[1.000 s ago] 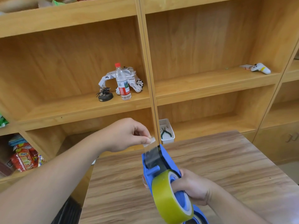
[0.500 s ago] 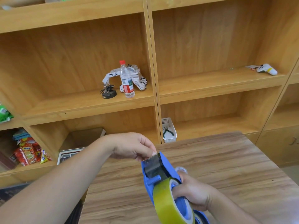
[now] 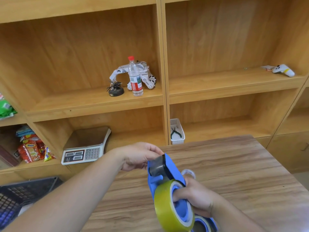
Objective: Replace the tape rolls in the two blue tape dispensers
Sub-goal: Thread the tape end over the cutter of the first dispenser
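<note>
A blue tape dispenser (image 3: 164, 171) is held above the wooden table (image 3: 234, 173), nose pointing away from me. A yellowish tape roll (image 3: 167, 208) sits on its hub. My right hand (image 3: 195, 196) grips the dispenser at the hub side. My left hand (image 3: 140, 156) pinches the tape end at the dispenser's front tip, pressing it down over the roller. A second blue dispenser (image 3: 205, 223) shows partly under my right hand at the bottom edge. A small clear tape roll (image 3: 189, 173) lies on the table behind the dispenser, mostly hidden.
Wooden shelves fill the background. One shelf holds a water bottle (image 3: 135, 77), a white toy robot (image 3: 143, 74) and a small black figure (image 3: 115, 89). Lower down sit a weighing scale (image 3: 85, 146) and a white basket with pliers (image 3: 177, 133). A dark crate (image 3: 20, 195) stands at left.
My left hand has come down from above the dispenser, bringing the tape end onto the front tip. The view has tilted downward, so the scale and crate now show.
</note>
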`<control>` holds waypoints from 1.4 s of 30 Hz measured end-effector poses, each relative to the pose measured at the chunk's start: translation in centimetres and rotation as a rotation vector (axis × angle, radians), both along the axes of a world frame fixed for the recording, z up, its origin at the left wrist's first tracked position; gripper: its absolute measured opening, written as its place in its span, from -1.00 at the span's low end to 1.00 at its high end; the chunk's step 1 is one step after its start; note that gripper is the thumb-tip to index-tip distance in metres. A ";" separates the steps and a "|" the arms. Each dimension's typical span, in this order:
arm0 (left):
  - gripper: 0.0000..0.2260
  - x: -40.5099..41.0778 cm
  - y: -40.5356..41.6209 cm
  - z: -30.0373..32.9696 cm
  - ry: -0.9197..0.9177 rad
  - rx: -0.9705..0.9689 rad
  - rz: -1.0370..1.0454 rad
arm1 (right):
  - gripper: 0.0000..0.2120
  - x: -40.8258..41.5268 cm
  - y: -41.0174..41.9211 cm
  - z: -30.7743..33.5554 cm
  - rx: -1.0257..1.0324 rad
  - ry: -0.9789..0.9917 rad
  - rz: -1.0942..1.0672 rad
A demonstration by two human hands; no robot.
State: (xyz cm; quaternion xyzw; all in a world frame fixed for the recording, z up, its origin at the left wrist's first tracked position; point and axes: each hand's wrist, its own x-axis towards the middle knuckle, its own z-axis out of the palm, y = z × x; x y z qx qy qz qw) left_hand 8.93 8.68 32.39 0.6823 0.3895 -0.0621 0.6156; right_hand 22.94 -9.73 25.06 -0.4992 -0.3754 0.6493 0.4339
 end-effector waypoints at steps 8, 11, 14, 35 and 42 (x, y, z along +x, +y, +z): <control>-0.83 -1.9 0.0 -5.3 -0.164 -0.012 0.458 | -0.88 -1.3 0.9 -2.0 -0.034 0.065 -0.097; -0.82 -4.0 -0.7 -7.8 -0.187 -0.103 0.564 | -0.94 -1.9 1.3 -3.5 -0.072 0.040 -0.126; -0.78 -6.3 -1.9 -11.0 -0.175 -0.238 0.613 | -0.97 -2.8 1.9 -5.8 -0.149 0.019 -0.234; -0.74 -12.7 -7.6 -31.5 -0.006 -0.493 0.723 | -0.55 -8.7 4.7 -24.1 -0.661 -0.366 -0.261; -0.63 -13.0 -6.3 -36.3 0.037 -0.475 0.762 | -0.48 -8.9 6.5 -27.0 -0.623 -0.595 -0.173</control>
